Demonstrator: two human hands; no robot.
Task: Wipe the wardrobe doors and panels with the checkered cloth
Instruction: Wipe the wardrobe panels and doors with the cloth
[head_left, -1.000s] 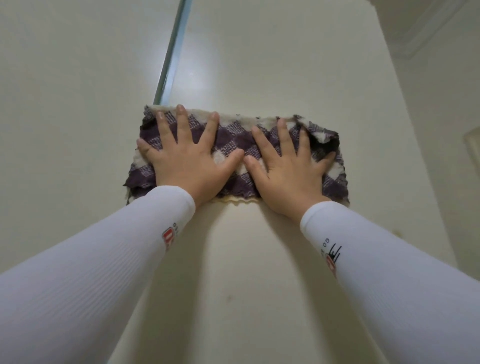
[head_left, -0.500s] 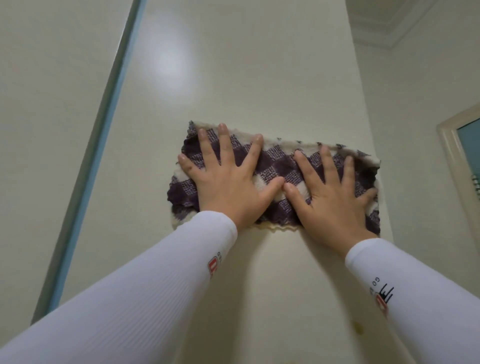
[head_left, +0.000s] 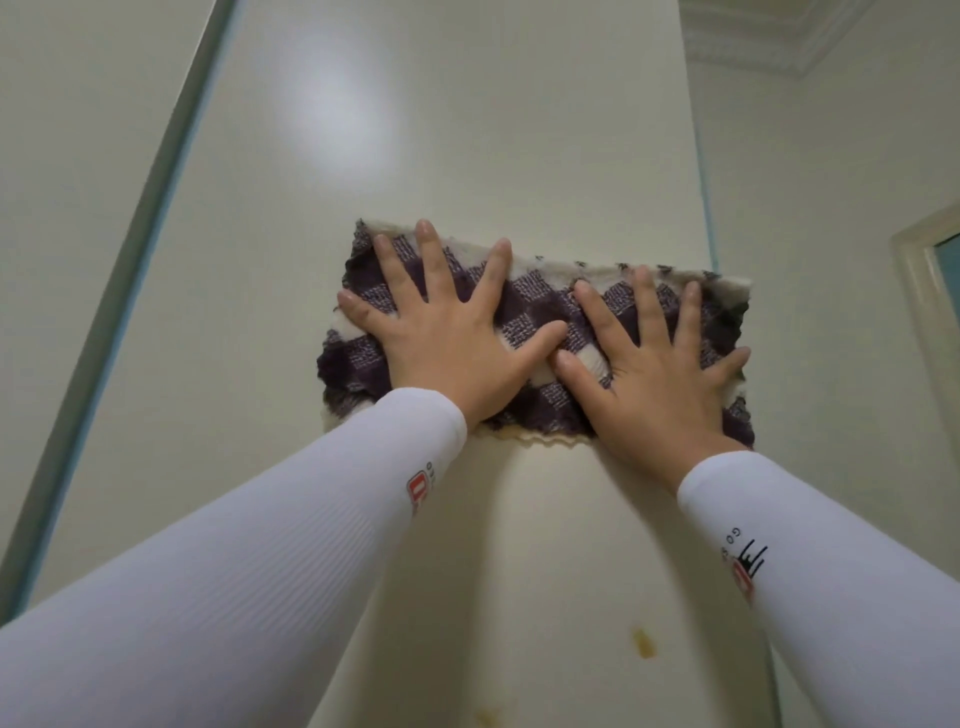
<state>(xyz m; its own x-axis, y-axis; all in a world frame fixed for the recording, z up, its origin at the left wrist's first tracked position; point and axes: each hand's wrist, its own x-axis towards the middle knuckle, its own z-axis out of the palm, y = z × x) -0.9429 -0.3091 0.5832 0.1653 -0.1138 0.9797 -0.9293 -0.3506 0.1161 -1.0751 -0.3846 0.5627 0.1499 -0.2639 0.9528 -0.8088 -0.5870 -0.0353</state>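
The purple and cream checkered cloth (head_left: 540, 306) lies folded in a long strip, flat against a glossy cream wardrobe door (head_left: 441, 130). My left hand (head_left: 447, 338) presses on its left half with the fingers spread. My right hand (head_left: 660, 374) presses on the right half in the same way, thumb touching the left thumb. The cloth's right end reaches the door's right edge (head_left: 704, 182) and sticks slightly past it. Both arms wear white sleeves.
A grey-green seam strip (head_left: 130, 270) divides this door from the panel on the left. A yellow stain (head_left: 643, 643) marks the door below the hands, with a fainter one (head_left: 488, 717) lower down. A wall and a cream frame (head_left: 930, 291) stand at right.
Both hands have slid the cloth to the right across the door, from beside the seam strip to the door's right edge. The view has shifted right with them.
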